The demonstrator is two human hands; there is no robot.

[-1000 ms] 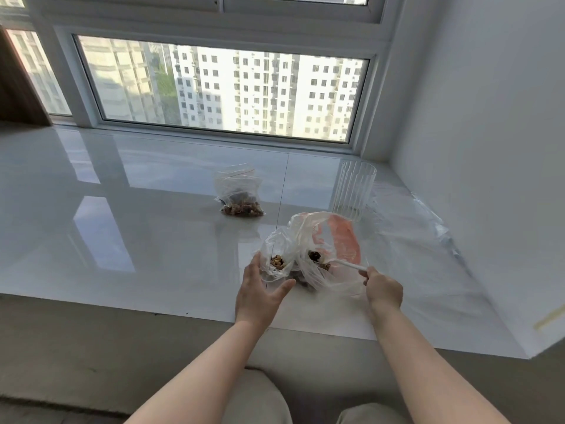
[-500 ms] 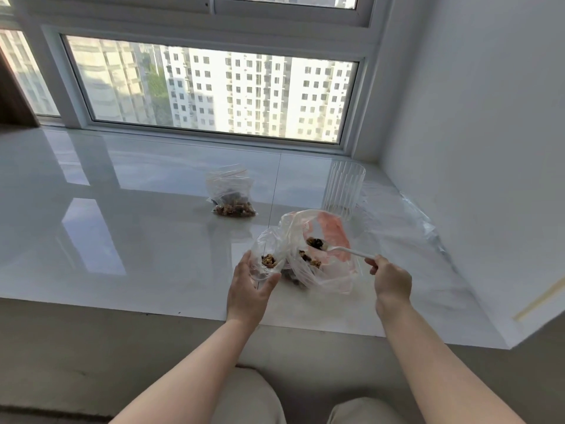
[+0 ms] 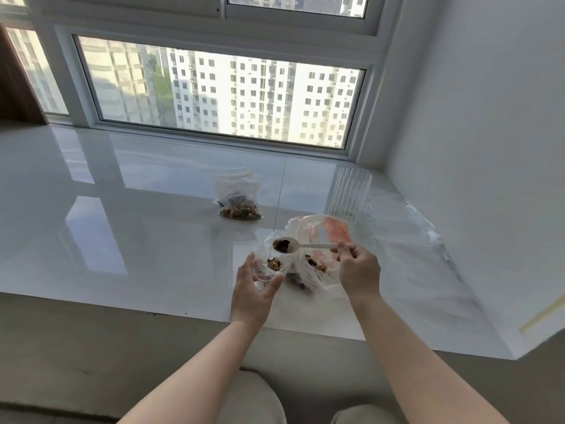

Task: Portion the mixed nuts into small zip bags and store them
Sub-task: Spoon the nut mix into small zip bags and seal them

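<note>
Nuts fill white spoon (image 3: 301, 246) bowl, handle pinched in right hand (image 3: 358, 272) fingers, hovering over small zip bag (image 3: 270, 264) mouth. Left hand (image 3: 252, 293) thumb and fingers curl round that bag. Big nut bag (image 3: 318, 240) just right; filled zip bag (image 3: 238, 197) farther on sill; ribbed glass (image 3: 350, 194) far right.
</note>
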